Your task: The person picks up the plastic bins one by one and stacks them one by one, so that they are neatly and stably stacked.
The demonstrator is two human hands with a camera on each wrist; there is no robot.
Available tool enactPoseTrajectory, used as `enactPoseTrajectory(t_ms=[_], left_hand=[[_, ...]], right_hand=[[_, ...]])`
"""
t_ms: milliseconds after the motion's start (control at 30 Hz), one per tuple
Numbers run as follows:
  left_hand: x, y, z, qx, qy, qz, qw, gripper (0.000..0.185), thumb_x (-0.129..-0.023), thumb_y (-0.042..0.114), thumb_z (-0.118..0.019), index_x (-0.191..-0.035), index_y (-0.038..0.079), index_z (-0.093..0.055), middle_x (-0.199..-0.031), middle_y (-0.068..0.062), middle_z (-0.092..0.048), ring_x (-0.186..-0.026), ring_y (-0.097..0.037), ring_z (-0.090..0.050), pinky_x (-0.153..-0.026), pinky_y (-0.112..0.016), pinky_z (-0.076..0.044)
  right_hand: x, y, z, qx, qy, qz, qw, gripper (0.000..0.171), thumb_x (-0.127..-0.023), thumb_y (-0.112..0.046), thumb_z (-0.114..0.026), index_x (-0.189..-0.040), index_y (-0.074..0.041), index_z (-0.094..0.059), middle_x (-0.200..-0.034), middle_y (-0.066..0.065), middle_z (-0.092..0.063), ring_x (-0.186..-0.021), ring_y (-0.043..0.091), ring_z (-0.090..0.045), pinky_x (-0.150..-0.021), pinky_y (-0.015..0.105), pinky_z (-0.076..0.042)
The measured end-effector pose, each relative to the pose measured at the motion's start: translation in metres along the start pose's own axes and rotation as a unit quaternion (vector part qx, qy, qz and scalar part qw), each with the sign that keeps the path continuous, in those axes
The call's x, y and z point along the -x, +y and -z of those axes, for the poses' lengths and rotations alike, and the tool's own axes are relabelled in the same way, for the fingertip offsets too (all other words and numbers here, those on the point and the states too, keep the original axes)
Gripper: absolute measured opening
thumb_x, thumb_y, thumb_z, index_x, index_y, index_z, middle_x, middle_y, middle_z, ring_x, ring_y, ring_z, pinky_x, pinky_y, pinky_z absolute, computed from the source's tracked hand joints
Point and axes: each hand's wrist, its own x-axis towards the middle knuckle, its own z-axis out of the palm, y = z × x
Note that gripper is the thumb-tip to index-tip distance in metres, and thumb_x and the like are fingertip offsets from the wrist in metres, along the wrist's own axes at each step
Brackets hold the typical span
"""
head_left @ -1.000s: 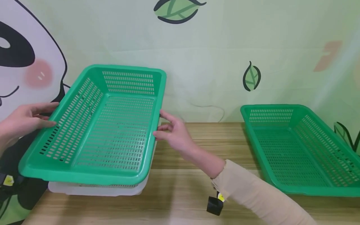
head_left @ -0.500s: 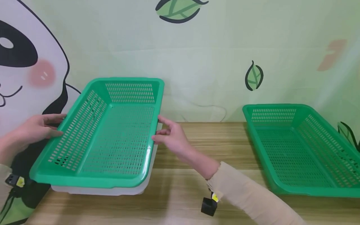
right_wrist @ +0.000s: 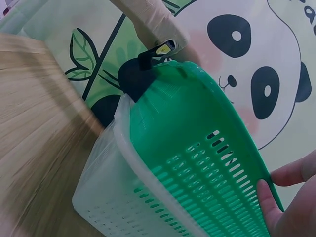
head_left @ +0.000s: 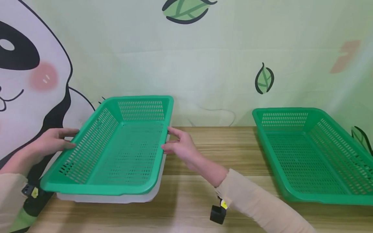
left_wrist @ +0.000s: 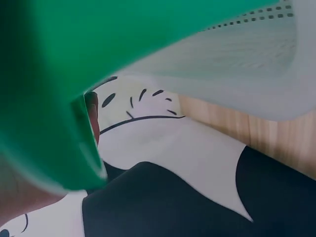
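Your left hand (head_left: 55, 139) at nine o'clock and right hand (head_left: 181, 146) at three pinch the green basket (head_left: 116, 152) by its long rims, tilted above the white basket (head_left: 107, 197).

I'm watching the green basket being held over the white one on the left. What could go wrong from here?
The green basket is tilted, its far end higher than the near end, so it may jam crooked in the white basket rather than nest flat. The left hand and right hand hold it only at the side rims; fingers could get pinched between the two rims, or the grip could slip.
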Motion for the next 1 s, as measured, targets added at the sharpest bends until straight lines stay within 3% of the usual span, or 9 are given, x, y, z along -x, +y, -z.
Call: enactPoseTrajectory(t_ms=[100,367,567,733,1000], left_hand=[[-0.002,0.003,-0.007,0.004,-0.009,0.003,0.9999,0.06,-0.087,0.009,-0.05,-0.133,-0.018,-0.023,-0.128,-0.038,-0.036,-0.108,-0.048,-0.049,-0.082,-0.057,-0.043],[-0.013,0.008,-0.023,0.028,-0.012,0.0,0.9995,0.059,-0.089,0.011,-0.049,-0.134,-0.017,-0.023,-0.128,-0.036,-0.039,-0.111,-0.048,-0.047,-0.084,-0.053,-0.045],[-0.02,0.016,-0.032,0.051,-0.014,-0.006,0.9986,0.057,-0.09,0.01,-0.048,-0.135,-0.015,-0.024,-0.127,-0.034,-0.041,-0.11,-0.045,-0.049,-0.086,-0.056,-0.042],[-0.026,0.016,-0.038,0.07,-0.013,-0.002,0.9975,0.058,-0.09,0.011,-0.049,-0.137,-0.012,-0.025,-0.127,-0.032,-0.043,-0.108,-0.042,-0.051,-0.085,-0.052,-0.045],[-0.028,0.017,-0.043,0.084,-0.003,0.021,0.9963,0.059,-0.089,0.012,-0.051,-0.138,-0.009,-0.026,-0.129,-0.031,-0.043,-0.111,-0.042,-0.048,-0.084,-0.049,-0.045]], right_hand=[[0.001,0.003,0.004,0.009,0.004,-0.01,1.0,0.064,-0.081,0.005,-0.058,-0.139,-0.005,-0.033,-0.13,0.012,-0.048,-0.081,0.019,-0.064,-0.084,0.032,-0.05],[0.005,0.008,0.018,0.02,0.02,-0.023,0.999,0.066,-0.08,0.004,-0.059,-0.14,-0.007,-0.033,-0.122,0.012,-0.056,-0.08,0.021,-0.065,-0.088,0.036,-0.047],[0.009,0.013,0.029,0.017,0.028,-0.015,0.999,0.066,-0.08,0.004,-0.059,-0.14,-0.006,-0.033,-0.128,0.012,-0.05,-0.076,0.017,-0.064,-0.085,0.036,-0.049],[0.01,0.015,0.034,0.023,0.033,-0.011,0.999,0.066,-0.08,0.004,-0.059,-0.14,-0.005,-0.033,-0.135,0.011,-0.044,-0.075,0.016,-0.063,-0.084,0.035,-0.049],[0.009,0.019,0.037,0.026,0.032,-0.01,0.999,0.065,-0.08,0.005,-0.059,-0.139,-0.005,-0.034,-0.107,0.017,-0.062,-0.078,0.018,-0.064,-0.081,0.033,-0.051]])
